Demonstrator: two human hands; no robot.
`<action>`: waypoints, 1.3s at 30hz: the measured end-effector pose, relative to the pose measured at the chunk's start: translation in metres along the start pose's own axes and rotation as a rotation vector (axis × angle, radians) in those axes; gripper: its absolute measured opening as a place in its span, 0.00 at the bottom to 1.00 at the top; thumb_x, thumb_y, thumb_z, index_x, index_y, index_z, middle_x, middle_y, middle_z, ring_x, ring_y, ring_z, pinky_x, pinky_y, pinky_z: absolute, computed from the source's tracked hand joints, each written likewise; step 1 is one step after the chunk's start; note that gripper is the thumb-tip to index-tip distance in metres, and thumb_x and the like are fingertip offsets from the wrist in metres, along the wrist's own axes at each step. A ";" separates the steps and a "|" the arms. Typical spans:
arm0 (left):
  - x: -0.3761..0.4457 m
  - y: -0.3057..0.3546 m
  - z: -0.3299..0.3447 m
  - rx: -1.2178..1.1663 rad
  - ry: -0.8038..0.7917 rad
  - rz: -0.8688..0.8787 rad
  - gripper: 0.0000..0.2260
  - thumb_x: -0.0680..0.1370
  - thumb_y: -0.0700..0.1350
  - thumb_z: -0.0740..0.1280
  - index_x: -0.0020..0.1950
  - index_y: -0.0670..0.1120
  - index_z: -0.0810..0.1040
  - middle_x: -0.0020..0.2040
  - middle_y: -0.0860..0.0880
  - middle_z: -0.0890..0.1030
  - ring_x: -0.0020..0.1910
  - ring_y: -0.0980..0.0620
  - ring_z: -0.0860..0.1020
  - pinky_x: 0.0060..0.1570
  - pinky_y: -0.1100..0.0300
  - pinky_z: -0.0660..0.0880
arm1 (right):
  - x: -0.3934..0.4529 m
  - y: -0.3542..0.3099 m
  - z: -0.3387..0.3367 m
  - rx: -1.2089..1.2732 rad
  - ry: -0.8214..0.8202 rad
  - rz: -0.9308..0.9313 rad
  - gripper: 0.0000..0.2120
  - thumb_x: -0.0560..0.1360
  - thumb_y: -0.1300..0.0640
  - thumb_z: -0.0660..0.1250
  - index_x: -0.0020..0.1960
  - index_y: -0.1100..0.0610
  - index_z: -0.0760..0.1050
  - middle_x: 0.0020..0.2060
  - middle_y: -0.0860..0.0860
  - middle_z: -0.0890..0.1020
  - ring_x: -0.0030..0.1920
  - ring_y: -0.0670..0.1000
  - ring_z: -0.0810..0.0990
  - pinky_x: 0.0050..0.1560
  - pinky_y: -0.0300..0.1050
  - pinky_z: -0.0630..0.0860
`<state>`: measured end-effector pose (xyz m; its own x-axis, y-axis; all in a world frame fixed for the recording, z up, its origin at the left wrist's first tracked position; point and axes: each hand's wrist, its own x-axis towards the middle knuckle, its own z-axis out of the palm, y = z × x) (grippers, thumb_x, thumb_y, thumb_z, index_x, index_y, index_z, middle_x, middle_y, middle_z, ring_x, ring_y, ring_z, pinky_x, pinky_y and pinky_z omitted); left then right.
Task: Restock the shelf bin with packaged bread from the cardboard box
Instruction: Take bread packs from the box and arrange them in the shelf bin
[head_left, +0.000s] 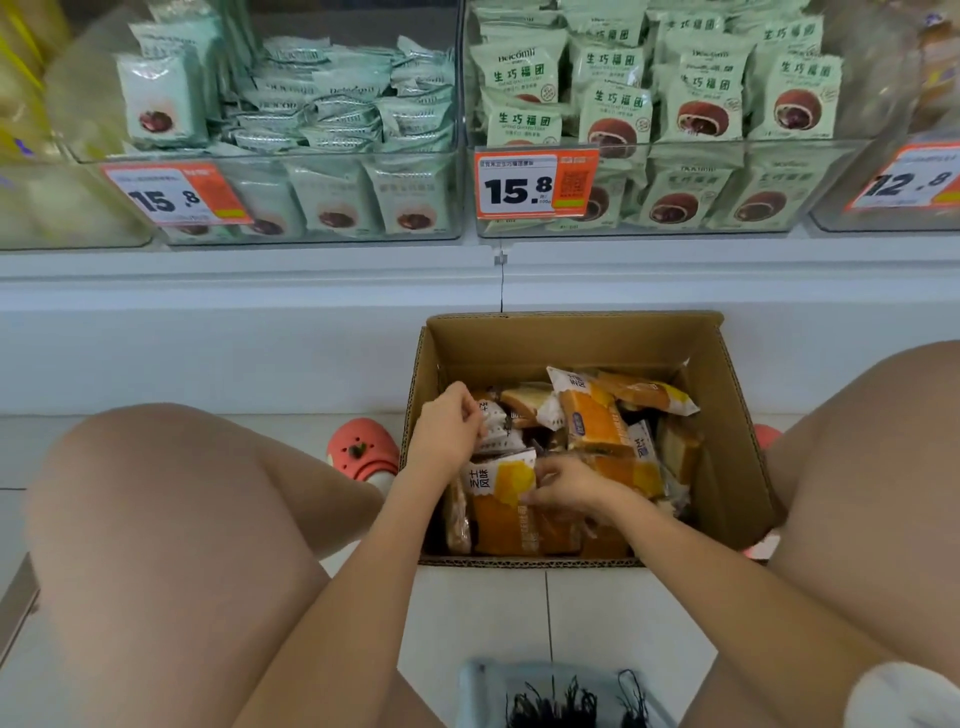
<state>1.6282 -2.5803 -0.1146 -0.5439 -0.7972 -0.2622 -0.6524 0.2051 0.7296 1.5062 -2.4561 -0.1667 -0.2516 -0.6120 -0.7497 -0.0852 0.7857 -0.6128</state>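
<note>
Basically both hands were down in the cardboard box (727, 441): right hand (566, 486) pinched the orange bread packet (506, 499) standing at its near-left corner, left hand (449, 428) gripped a white packet (498, 426) just behind, shelf bins (649, 218) well above.

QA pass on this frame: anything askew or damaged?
No damage visible. The green packets in the left shelf bin lie heaped flat and crooked, unlike the upright rows in the right bin.
</note>
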 end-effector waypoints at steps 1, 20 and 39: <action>-0.001 0.002 -0.002 -0.036 0.028 -0.014 0.07 0.79 0.41 0.64 0.42 0.49 0.71 0.40 0.49 0.82 0.41 0.53 0.81 0.44 0.56 0.80 | 0.000 0.001 0.000 0.024 -0.023 0.016 0.26 0.71 0.53 0.73 0.67 0.52 0.71 0.60 0.51 0.77 0.56 0.51 0.77 0.55 0.47 0.78; -0.003 0.015 -0.003 -0.561 -0.284 -0.446 0.34 0.68 0.63 0.72 0.64 0.42 0.72 0.61 0.46 0.78 0.59 0.47 0.76 0.58 0.53 0.73 | -0.048 -0.010 -0.023 1.076 -0.038 -0.174 0.16 0.77 0.57 0.63 0.64 0.55 0.68 0.58 0.57 0.80 0.55 0.57 0.81 0.51 0.54 0.80; -0.011 0.110 -0.086 -0.329 -0.167 0.356 0.08 0.73 0.36 0.72 0.51 0.38 0.81 0.37 0.52 0.83 0.35 0.61 0.79 0.39 0.68 0.73 | -0.142 -0.145 -0.125 -0.590 0.509 -0.794 0.37 0.64 0.43 0.77 0.69 0.41 0.64 0.65 0.43 0.72 0.66 0.46 0.68 0.65 0.47 0.67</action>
<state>1.6082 -2.5977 0.0230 -0.7969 -0.6029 -0.0388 -0.2252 0.2368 0.9451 1.4338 -2.4717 0.0598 -0.2767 -0.9579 0.0762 -0.8090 0.1894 -0.5564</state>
